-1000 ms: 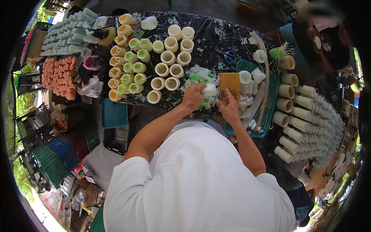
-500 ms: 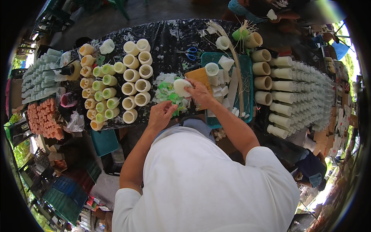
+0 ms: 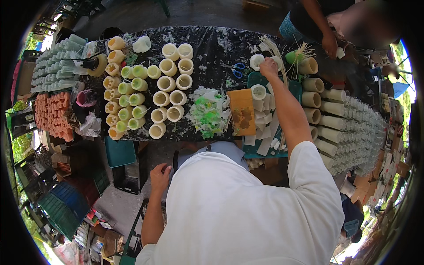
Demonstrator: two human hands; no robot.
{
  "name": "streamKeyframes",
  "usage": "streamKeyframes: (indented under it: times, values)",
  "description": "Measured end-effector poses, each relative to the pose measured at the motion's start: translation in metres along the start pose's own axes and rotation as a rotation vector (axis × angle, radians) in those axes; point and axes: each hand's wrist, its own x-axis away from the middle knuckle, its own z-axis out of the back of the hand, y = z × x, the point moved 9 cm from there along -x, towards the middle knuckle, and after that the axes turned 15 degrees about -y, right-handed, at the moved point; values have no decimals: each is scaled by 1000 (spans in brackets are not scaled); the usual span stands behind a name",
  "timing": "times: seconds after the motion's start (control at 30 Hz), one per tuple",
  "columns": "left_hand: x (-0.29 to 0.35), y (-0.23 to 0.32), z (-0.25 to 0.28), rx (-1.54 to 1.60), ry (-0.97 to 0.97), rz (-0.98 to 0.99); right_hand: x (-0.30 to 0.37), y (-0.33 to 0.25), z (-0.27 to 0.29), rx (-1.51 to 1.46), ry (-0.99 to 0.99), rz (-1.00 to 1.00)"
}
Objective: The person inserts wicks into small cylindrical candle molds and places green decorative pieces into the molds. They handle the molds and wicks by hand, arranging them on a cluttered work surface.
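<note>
My right hand (image 3: 268, 67) reaches to the far right of the table, over the far end of a teal tray (image 3: 297, 90). Its fingers are closed on a pale white wax piece (image 3: 277, 63), partly hidden by the hand. Just left of it stands a white wax cup (image 3: 256, 62). Off the table's near edge, by my left hip, my left hand (image 3: 160, 176) hangs with curled fingers and nothing visible in them. A heap of white and green wax scraps (image 3: 207, 114) lies mid-table, beside a yellow-brown board (image 3: 241, 112).
Rows of cream candle shells (image 3: 166, 84), green ones (image 3: 138, 84) and yellowish ones (image 3: 111, 82) fill the left. Blue scissors (image 3: 237, 70) lie behind the tray. Glass cups (image 3: 353, 121) and tan wax cylinders (image 3: 312, 100) crowd the right. A co-worker's hand (image 3: 329, 45) is at the far right.
My right hand has gone from over the scraps to the far right with the white wax piece. My left hand has left the table and dropped to my side.
</note>
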Motion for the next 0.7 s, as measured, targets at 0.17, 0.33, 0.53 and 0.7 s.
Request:
streamKeyframes:
  times: [0.17,0.33,0.53,0.7]
  values:
    - [50,-149,-22,38,2,386,6,5,5,299,142,19]
    - [113,-250,-79,155,-23,726,75,-125,38,254,284,277]
    - [98,-222,-106,369,-93,688,113,-402,-10,88,86,911]
    - [71,-172,-52,465,193,467,67,-535,-98,381,-168,646]
